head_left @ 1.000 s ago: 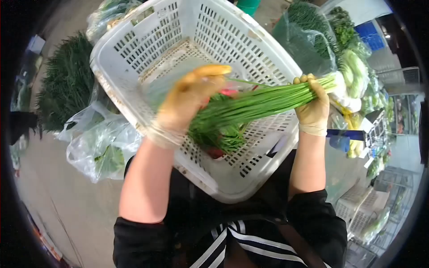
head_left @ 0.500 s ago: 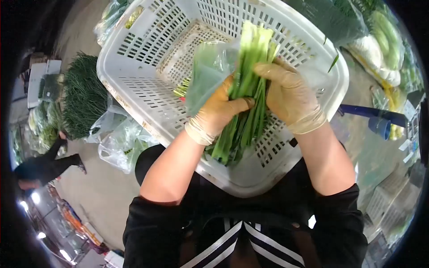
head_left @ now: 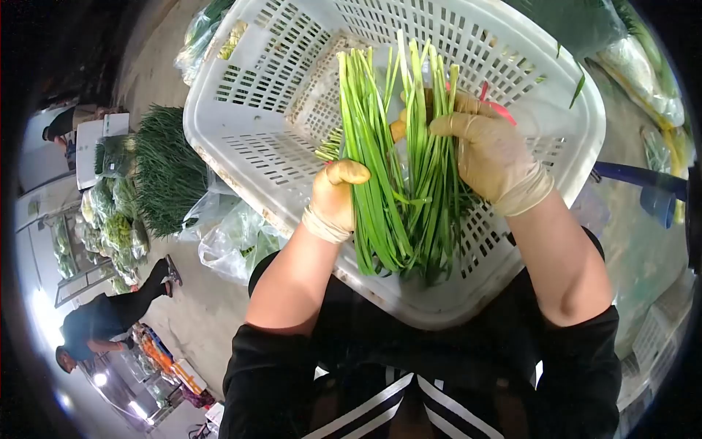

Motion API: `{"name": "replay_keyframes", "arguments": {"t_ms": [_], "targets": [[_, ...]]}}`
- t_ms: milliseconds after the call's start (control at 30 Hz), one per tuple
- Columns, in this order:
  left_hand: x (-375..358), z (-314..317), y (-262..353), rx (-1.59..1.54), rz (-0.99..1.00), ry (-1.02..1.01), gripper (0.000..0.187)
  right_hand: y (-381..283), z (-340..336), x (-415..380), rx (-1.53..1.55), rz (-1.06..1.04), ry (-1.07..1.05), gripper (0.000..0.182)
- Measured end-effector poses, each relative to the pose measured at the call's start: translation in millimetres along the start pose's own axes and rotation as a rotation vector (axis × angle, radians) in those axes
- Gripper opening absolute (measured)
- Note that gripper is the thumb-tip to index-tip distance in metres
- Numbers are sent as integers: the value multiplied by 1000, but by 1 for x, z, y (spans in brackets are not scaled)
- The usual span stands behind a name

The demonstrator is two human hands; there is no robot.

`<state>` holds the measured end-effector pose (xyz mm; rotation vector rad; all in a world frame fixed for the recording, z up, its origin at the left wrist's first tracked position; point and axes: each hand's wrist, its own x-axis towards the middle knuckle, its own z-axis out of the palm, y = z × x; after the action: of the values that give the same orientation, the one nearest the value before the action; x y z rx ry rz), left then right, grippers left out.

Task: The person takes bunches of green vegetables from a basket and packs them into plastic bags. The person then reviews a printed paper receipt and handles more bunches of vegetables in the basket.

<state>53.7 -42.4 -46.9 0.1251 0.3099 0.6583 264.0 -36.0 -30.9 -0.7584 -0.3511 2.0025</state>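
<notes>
Garlic chives [head_left: 369, 168] with pale cut ends pointing away from me are spread into two bunches over the basket. My left hand [head_left: 338, 194], in a thin cream glove, is closed around the left bunch with the thumb across the stems. My right hand [head_left: 493, 150], gloved alike, grips the right bunch [head_left: 431, 161], its thumb and fingers near the pale ends. A red strip [head_left: 500, 112] shows just behind the right fingers; whether it is held cannot be told. Beneath both hands is a white slotted plastic basket [head_left: 241, 157].
More cut stems [head_left: 330, 145] lie in the basket. To the left are a large heap of dark greens [head_left: 164, 172] and a clear plastic bag [head_left: 238, 241]. Bagged vegetables [head_left: 651, 80] lie at the right, near a blue bar [head_left: 640, 179]. A person [head_left: 110, 314] walks at far left.
The single tight bunch is now parted into two fanned bunches, one per hand. My left hand has moved apart from the right. The red strip has appeared behind the right hand.
</notes>
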Motion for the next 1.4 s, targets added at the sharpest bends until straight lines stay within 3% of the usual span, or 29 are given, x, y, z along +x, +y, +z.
{"name": "replay_keyframes", "arguments": {"t_ms": [200,300,367,400,533,600,633,700,733,833,933,1033,1100,1133,1167,1200,1233,1267,1333,1400], "targets": [[-2,0,2,-77,-3,-61,96,0,-4,3,-12,3,44,39],[-10,1,5,100,-47,47,100,2,-2,5,1,-20,87,42],[-10,-7,5,160,5,-65,102,2,1,5,13,-37,123,41],[-10,21,0,166,21,36,102,1,-1,5,21,-12,42,41],[-12,0,4,244,-16,-24,100,-7,-3,2,30,51,-132,39],[-15,8,0,346,-13,112,97,-2,0,1,61,9,-47,38],[-13,11,-5,369,34,144,84,0,0,1,92,-25,41,37],[-10,2,-13,630,135,303,71,5,2,4,48,-54,74,37],[-10,4,-16,699,90,362,61,7,6,2,11,-105,116,39],[0,5,-31,996,87,315,63,19,8,-1,80,-71,60,47],[3,-1,-51,1585,287,298,67,34,22,-5,-461,-359,31,52],[5,3,-62,1484,-49,216,83,62,4,3,-735,-434,273,57],[2,12,-67,1419,146,250,89,65,-11,12,-901,-336,430,49],[7,7,-57,1459,168,145,96,52,-7,12,-783,-379,333,45],[6,6,-53,1345,159,301,96,41,-6,14,-585,-416,329,41],[5,10,-49,1223,148,449,96,24,-15,19,-624,-267,445,37],[1,12,-34,978,183,570,95,11,-31,24,-686,-311,459,32],[-3,19,-16,916,255,661,93,-11,-17,18,-518,-351,494,32],[-15,9,24,862,417,727,86,-33,-29,17,-311,-484,439,24],[-30,16,54,879,564,720,81,-55,-24,5,-173,-355,334,29]]}}
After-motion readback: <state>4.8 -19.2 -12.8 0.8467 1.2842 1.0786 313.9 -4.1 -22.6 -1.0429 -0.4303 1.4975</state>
